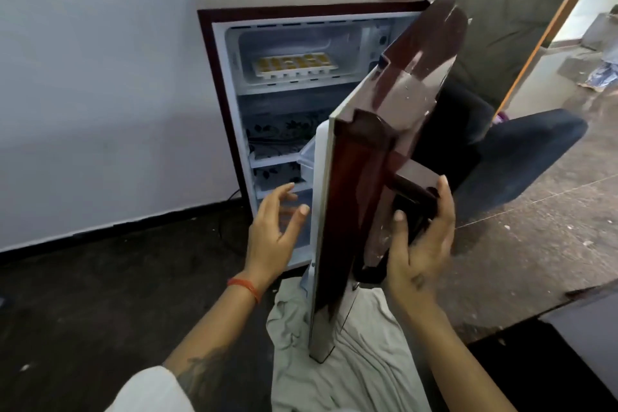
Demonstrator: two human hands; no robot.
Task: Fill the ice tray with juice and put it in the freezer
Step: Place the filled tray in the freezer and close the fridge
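Note:
A white ice tray filled with orange juice lies flat on the floor of the freezer compartment at the top of a small maroon fridge. The fridge door stands partly open, its edge pointing towards me. My right hand grips the dark door handle on the outer face. My left hand hovers empty, fingers spread, in front of the lower shelves, just left of the door edge.
Lower fridge shelves carry a floral pattern. A black cable runs down by the fridge's left side. A white wall is on the left. A grey cloth lies under the door. A dark cushioned seat sits behind the door.

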